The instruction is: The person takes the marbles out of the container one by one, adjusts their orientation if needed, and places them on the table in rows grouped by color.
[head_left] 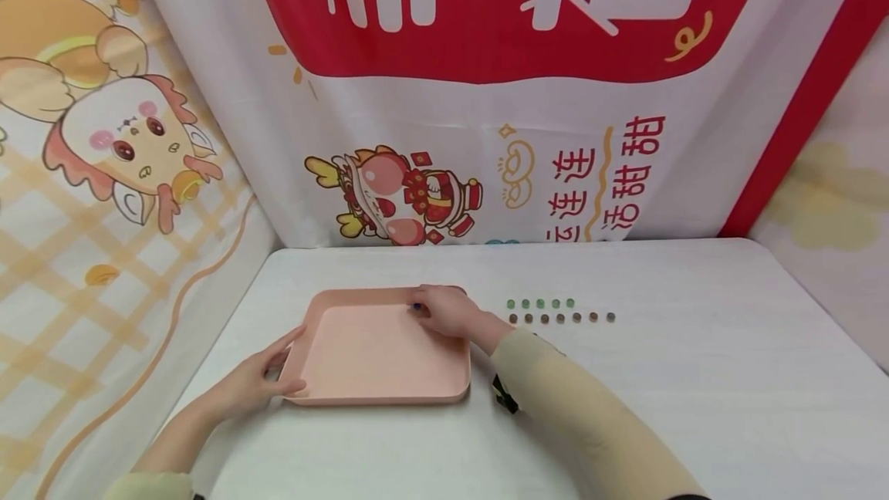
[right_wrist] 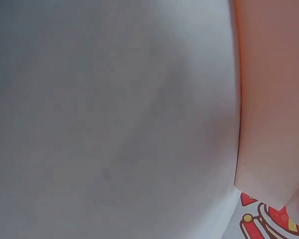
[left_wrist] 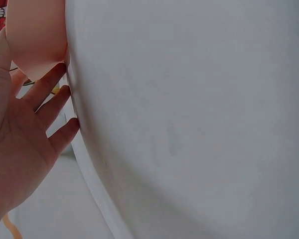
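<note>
A shallow pink rectangular tray (head_left: 389, 361) lies on the table. My left hand (head_left: 246, 386) touches its left side, thumb and forefinger spread along the rim. In the left wrist view, the other fingers (left_wrist: 52, 107) are fairly straight, their tips beside the white tabletop. Over the tray's back right part, my right hand (head_left: 447, 311) pinches a small dark blue marble (head_left: 417, 305); the hand covers part of the rim. Just right of the tray sit a row of green marbles (head_left: 541, 303) and, nearer me, a row of brownish marbles (head_left: 545, 319).
The white table (head_left: 694, 376) extends to the right of the marbles. A printed cloth wall (head_left: 417, 122) stands along its back edge, with another patterned wall (head_left: 118, 253) on the left. A dark strap piece (head_left: 505, 394) shows beside the right sleeve.
</note>
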The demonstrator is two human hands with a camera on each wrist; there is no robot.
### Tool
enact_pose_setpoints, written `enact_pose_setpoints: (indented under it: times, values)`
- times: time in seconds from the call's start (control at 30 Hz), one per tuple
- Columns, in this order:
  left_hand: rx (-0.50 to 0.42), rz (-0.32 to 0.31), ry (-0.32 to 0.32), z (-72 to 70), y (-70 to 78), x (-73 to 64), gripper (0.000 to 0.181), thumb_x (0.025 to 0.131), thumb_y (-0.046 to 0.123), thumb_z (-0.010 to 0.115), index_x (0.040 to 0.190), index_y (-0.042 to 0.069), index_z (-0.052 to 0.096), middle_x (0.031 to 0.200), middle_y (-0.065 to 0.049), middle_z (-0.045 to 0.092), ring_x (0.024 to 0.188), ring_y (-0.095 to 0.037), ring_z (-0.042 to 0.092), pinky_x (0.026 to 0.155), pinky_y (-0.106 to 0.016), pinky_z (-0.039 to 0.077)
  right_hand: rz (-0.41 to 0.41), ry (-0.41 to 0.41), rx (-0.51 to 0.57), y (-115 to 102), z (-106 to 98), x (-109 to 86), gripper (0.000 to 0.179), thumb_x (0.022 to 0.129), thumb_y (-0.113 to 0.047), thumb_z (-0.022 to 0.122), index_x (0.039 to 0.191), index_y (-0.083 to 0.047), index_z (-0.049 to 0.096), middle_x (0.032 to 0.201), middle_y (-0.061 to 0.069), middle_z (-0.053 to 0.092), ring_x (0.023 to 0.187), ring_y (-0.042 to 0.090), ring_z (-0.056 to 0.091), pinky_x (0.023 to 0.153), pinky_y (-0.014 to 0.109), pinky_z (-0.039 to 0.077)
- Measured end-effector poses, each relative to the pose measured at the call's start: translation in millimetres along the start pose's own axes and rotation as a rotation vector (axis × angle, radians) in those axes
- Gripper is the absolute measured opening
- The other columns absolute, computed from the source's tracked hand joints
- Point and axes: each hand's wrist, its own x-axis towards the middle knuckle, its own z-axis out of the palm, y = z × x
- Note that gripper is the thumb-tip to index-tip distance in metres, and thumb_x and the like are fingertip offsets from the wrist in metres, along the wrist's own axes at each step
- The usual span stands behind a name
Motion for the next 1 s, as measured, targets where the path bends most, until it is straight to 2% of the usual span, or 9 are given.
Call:
enact_pose_setpoints:
  times: [0.17,0.27,0.43,0.6,0.73,0.87,1.0]
  values:
    - [0.005,-0.005,0.007,-0.5,1.8,1.2,0.093,0.08,0.031,0.08,0.154,0.011,0.027,0.142,-0.027,0.044,0.127,-0.038,0.046,0.092,-0.007,0.027,0.011,0.01,-0.014,0.8,-0.6,-0.7,0.022,0.096,-0.025,0.063,0.117,-0.019,0.07,0.107,-0.006,0.063,0.089,0.01,0.055,0.09,0.028,0.048]
    - [0.001,0.003,0.007,-0.8,2.3,2.2,0.093,0.08,0.03,0.08,0.154,0.01,0.027,0.143,-0.027,0.043,0.126,-0.039,0.047,0.092,-0.008,0.028,0.021,0.004,-0.006,1.6,-1.3,-1.6,0.018,0.095,-0.02,0.065,0.112,-0.019,0.072,0.108,-0.006,0.065,0.092,0.01,0.057,0.093,0.031,0.047]
    - [-0.007,0.034,0.003,-1.0,2.6,3.8,0.091,0.082,0.027,0.08,0.153,0.007,0.027,0.142,-0.029,0.043,0.125,-0.041,0.048,0.092,-0.009,0.03,0.03,-0.001,0.003,3.2,-1.8,-2.5,0.015,0.094,-0.014,0.066,0.106,-0.019,0.073,0.101,-0.007,0.065,0.088,0.009,0.056,0.09,0.03,0.048]
    - [0.003,0.026,0.009,0.1,3.1,3.8,0.091,0.081,0.028,0.08,0.153,0.008,0.027,0.139,-0.029,0.047,0.124,-0.039,0.048,0.093,-0.01,0.032,0.032,0.008,0.018,2.6,-2.7,-4.1,0.015,0.094,-0.015,0.066,0.107,-0.019,0.073,0.102,-0.007,0.065,0.089,0.009,0.057,0.09,0.029,0.048]
    - [0.004,0.012,0.012,0.8,2.7,2.1,0.092,0.081,0.029,0.08,0.153,0.009,0.028,0.14,-0.028,0.046,0.125,-0.039,0.047,0.093,-0.01,0.031,0.019,0.028,0.087,0.7,-6.4,-7.2,0.016,0.094,-0.016,0.067,0.109,-0.017,0.072,0.099,-0.007,0.064,0.086,0.009,0.056,0.084,0.025,0.049]
    - [-0.01,-0.003,0.011,0.7,1.8,-0.1,0.093,0.08,0.029,0.081,0.153,0.01,0.028,0.145,-0.026,0.04,0.127,-0.04,0.045,0.091,-0.006,0.027,-0.005,0.037,0.15,-2.7,-16.3,-13.6,0.018,0.093,-0.016,0.068,0.11,-0.014,0.072,0.093,-0.007,0.061,0.082,0.01,0.055,0.077,0.022,0.048]
    - [-0.002,-0.013,0.012,0.0,0.5,-0.9,0.093,0.08,0.031,0.081,0.154,0.011,0.028,0.146,-0.026,0.039,0.127,-0.04,0.045,0.091,-0.006,0.026,-0.015,0.037,0.151,-4.3,-30.1,-24.5,0.019,0.092,-0.014,0.068,0.111,-0.014,0.072,0.092,-0.008,0.06,0.082,0.009,0.055,0.077,0.023,0.048]
